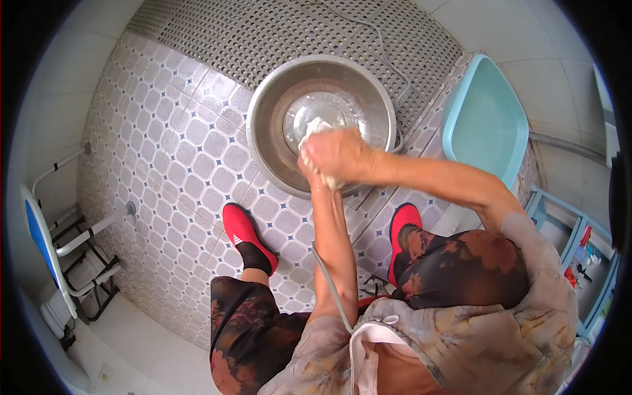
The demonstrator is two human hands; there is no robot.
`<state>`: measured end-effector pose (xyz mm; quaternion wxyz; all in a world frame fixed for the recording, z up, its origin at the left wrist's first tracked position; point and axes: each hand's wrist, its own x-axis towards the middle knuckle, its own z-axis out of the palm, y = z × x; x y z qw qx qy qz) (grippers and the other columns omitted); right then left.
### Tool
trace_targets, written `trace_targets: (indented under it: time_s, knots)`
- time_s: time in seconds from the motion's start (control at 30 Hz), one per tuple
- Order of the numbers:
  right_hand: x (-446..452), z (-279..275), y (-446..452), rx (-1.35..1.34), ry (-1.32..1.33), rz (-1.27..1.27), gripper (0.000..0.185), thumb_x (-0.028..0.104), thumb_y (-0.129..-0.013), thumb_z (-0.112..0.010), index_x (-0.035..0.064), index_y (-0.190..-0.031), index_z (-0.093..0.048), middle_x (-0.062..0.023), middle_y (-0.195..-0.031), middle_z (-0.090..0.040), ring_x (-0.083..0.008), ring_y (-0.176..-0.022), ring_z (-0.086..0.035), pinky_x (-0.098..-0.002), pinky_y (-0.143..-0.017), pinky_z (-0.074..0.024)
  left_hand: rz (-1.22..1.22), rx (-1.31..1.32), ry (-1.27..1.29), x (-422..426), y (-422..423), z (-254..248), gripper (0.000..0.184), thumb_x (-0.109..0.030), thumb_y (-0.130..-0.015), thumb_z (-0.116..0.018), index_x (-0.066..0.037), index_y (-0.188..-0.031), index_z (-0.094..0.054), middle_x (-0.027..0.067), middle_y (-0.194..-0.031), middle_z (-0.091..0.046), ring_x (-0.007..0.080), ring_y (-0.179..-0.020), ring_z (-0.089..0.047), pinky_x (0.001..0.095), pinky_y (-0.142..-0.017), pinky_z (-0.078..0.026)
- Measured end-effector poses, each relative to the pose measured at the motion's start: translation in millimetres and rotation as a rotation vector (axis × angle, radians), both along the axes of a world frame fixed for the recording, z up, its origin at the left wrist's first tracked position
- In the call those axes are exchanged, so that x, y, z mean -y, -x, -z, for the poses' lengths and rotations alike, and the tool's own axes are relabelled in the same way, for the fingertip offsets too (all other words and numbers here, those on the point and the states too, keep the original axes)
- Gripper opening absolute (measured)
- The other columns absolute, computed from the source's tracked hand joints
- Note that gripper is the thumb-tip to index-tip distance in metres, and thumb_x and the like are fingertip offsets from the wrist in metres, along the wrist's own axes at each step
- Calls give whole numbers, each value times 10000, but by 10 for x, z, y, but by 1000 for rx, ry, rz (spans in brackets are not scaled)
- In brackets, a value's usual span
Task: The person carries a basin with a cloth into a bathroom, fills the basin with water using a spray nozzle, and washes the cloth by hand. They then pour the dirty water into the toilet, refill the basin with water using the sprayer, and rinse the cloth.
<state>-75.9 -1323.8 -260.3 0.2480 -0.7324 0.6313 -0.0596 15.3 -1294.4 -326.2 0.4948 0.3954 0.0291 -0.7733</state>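
A wide metal basin with some water in it stands on the floor in front of me. Over its near part, both my hands are closed around a bunched, whitish wet cloth. My right hand lies on top and comes in from the right. Beneath it, my left hand is partly hidden, with the forearm reaching up from below. A bit of the cloth sticks out above the fingers, and another bit shows by the left wrist. The rest of the cloth is covered by my hands.
A light blue plastic tub leans against the right wall. A grey perforated mat lies behind the basin, with a thin hose across it. On the left is a folding seat; on the right, a blue shelf.
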Motion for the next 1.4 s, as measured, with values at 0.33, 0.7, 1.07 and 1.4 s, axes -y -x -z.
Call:
trace_targets:
  time_s: [0.33, 0.7, 1.07, 1.4]
  knots:
    - [457, 372, 524, -57, 145, 308, 208, 202, -859, -461, 45, -837, -596, -185, -863, -639, -353, -840, -631, -475, -717, -498, -178, 355, 174, 337, 66, -467, 372, -97, -838, -505, 37, -1184, -477, 133, -1098, -577, 216, -916, -607, 326, -798, -503]
    - [343, 648, 390, -229, 151, -96, 642, 340, -749, -658, 122, -1312, -441, -77, -1187, -528, -277, -1090, -486, -445, -847, -425, 25, 686, -225, 145, -234, -26, 724, -374, -842, -523, -151, -1457, -213, 114, -1452, -283, 305, -1300, -315, 508, -1018, -279]
    - [13, -119, -290, 487, 54, -239, 302, 271, -693, -608, 105, -944, -633, -107, -852, -596, -289, -809, -621, -397, -698, -503, 33, -77, 246, 87, -511, 425, 445, -398, -881, -464, -67, -1170, -531, 101, -1085, -595, 287, -1100, -538, 413, -965, -433]
    - [445, 307, -3, 58, 191, -91, 310, 345, -860, -470, 95, -796, -642, -136, -761, -632, -306, -723, -648, -414, -689, -521, -21, 9, -4, 303, -92, 23, 374, -288, -903, -473, -13, -1147, -539, 138, -1047, -619, 259, -1007, -607, 403, -814, -529]
